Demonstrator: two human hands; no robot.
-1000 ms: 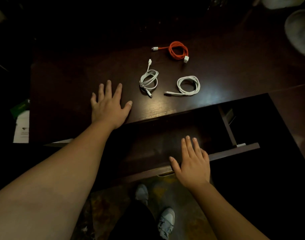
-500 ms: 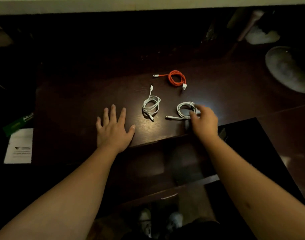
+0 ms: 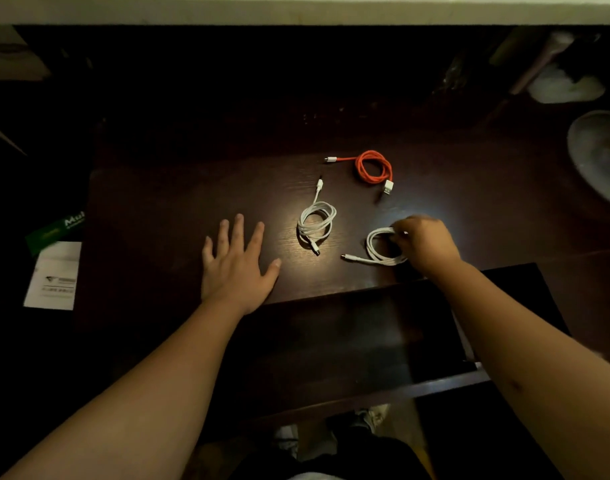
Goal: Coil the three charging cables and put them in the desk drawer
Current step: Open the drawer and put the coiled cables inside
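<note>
The right hand (image 3: 425, 244) pinches the far right side of the near white cable (image 3: 379, 249), whose loose end points left. The open drawer (image 3: 331, 341) waits just nearer (straight toward the person). The left hand (image 3: 236, 265) lies flat, fingers spread, holding nothing.

Dark wood-grain desk (image 3: 192, 188) – faint sheen, braided-looking orange cable (image 3: 373, 167), smooth white cables (image 3: 315, 221)

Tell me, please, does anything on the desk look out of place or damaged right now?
Nothing stands out. The coiled orange cable and both coiled white cables lie tidy on the dark wooden desk; the right hand pinches the nearer one, beside the open drawer.
</note>
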